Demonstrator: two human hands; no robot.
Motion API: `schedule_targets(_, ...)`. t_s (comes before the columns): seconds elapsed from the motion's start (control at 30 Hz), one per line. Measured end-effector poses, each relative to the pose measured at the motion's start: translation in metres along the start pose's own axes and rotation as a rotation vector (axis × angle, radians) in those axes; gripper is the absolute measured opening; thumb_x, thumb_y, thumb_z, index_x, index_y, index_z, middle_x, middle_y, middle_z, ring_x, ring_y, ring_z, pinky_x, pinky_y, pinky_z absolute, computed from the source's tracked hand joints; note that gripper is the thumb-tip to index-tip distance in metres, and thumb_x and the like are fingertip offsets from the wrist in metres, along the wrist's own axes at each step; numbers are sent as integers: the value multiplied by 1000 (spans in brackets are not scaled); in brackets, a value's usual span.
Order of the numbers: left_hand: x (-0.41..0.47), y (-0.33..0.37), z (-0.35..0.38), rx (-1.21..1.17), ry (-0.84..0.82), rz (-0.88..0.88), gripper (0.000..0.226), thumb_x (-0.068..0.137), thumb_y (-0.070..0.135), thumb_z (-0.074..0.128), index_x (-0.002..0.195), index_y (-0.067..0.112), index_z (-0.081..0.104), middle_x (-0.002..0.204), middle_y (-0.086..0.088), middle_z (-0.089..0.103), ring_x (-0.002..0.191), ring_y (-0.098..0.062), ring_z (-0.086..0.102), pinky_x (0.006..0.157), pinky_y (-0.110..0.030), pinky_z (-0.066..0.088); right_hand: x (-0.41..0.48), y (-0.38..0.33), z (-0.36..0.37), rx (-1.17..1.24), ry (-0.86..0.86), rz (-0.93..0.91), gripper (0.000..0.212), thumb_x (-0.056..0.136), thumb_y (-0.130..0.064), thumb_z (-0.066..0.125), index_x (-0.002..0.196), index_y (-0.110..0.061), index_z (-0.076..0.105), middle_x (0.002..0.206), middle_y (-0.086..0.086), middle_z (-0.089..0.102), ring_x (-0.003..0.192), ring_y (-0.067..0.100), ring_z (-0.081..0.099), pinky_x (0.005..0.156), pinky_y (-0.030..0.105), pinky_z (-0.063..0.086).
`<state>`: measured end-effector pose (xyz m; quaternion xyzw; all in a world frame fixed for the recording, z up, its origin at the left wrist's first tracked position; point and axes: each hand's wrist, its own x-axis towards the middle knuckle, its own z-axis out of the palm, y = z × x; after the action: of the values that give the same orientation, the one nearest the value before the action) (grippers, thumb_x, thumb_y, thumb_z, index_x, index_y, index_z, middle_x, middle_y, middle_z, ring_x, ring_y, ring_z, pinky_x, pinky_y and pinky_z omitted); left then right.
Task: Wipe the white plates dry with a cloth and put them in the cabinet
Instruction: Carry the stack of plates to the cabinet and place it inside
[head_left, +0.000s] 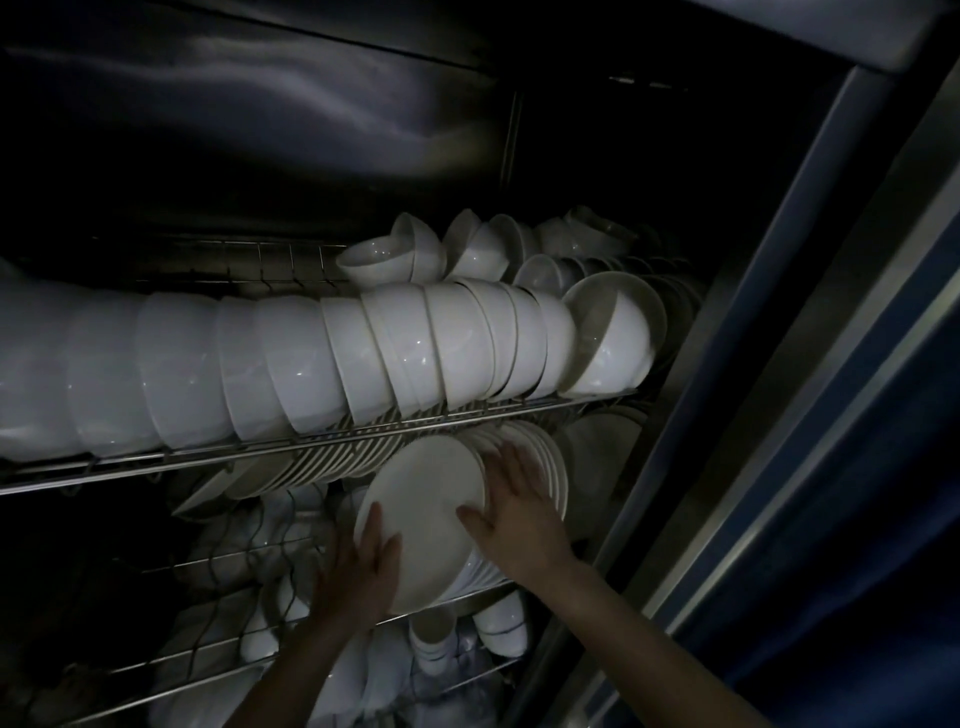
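Head view shows me looking into a dark steel cabinet, with both hands on one white plate standing on edge at the front of the plate row on the lower wire rack. My left hand lies flat against the plate's lower left edge with its fingers straight. My right hand is spread wide, with the thumb on the plate's face and the fingers reaching over its right rim onto the plates behind. Neither hand curls round the plate; both press and steady it. I judge this to be the seating step, where the plate gets tucked against its neighbours. To do it well I would keep the bottom edge settled between the rack wires before easing the top back, so it leans on the row rather than rolling forward. The upper rack, packed with nested bowls, sits just above the plates' top rims, so I would tilt the plate low and slide it in under the front bar without knocking it. The light is poor and my right fingers are blurred, so I would go by feel and let go only once the plate rests without my support. No cloth is in view.
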<state>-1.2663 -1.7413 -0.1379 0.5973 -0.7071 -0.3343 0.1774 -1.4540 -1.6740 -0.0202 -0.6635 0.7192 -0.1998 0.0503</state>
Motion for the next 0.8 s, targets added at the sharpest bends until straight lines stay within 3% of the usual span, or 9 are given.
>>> schedule_targets(0.13, -1, -13, -14, 160, -7, -69, 61, 101, 58, 20, 155, 41, -3, 166, -2, -5, 151, -24, -9, 120, -49, -6, -3, -7, 21, -100, 81, 8, 84, 97, -59, 45, 158, -10, 14, 166, 18, 4, 153, 35, -6, 123, 41, -8)
schedule_targets(0.27, -3, -12, -22, 280, 6, -36, 63, 101, 59, 17, 156, 37, -5, 165, 4, -11, 151, -22, -15, 120, -50, -6, -3, -10, 28, -144, 154, 17, 80, 98, -56, 43, 158, -9, 19, 164, 20, 14, 153, 37, 1, 125, 46, -2)
schedule_targets(0.33, -6, -10, -24, 329, 72, -3, 62, 102, 56, 21, 157, 33, 7, 166, 3, -3, 152, -23, -4, 120, -46, 1, -4, -9, 29, -147, 171, 13, 77, 99, -57, 37, 158, -10, 21, 164, 21, 14, 153, 38, 2, 125, 47, -1)
schedule_targets(0.4, -11, -7, -26, 357, 151, 54, 63, 100, 53, 21, 154, 22, 31, 163, -4, 19, 149, -27, 17, 118, -42, 16, -7, -9, 31, -149, 183, -2, 78, 97, -60, 25, 157, -11, 24, 164, 19, 15, 153, 36, 4, 125, 49, 1)
schedule_targets(0.47, -17, -6, -31, 286, 186, 63, 72, 89, 48, 19, 139, 9, 53, 151, -15, 42, 138, -34, 38, 111, -43, 32, -11, -10, 36, -164, 184, -38, 78, 97, -61, 20, 157, -12, 26, 165, 14, 16, 154, 31, 7, 124, 49, -2)
schedule_targets(0.53, -19, -13, -34, 245, 181, 47, 63, 88, 44, 30, 128, 7, 61, 139, -20, 51, 127, -36, 49, 106, -41, 38, -14, -14, 42, -151, 198, -47, 77, 98, -60, 23, 156, -10, 27, 165, 10, 18, 154, 26, 11, 124, 50, -3)
schedule_targets(0.6, -21, -17, -39, 185, 126, 22, 49, 96, 42, 48, 134, 12, 58, 141, -16, 50, 126, -32, 51, 106, -36, 38, -16, -16, 44, -127, 229, -28, 77, 97, -58, 27, 155, -7, 29, 163, 11, 24, 152, 24, 19, 122, 51, 0)
schedule_targets(0.67, -25, -19, -41, 25, 67, 29, 55, 91, 32, 68, 139, 8, 53, 145, -16, 45, 129, -29, 51, 107, -37, 39, -17, -16, 43, -148, 228, -37, 78, 96, -58, 29, 154, -6, 31, 162, 11, 29, 151, 24, 23, 121, 54, 4)
schedule_targets(0.8, -27, -25, -44, 14, -24, 78, 63, 93, 36, 65, 148, 12, 42, 158, -15, 30, 146, -29, 26, 121, -40, 20, -20, -17, 44, -236, 163, -65, 80, 96, -61, 26, 155, -8, 30, 161, 9, 32, 151, 25, 25, 119, 60, 8)
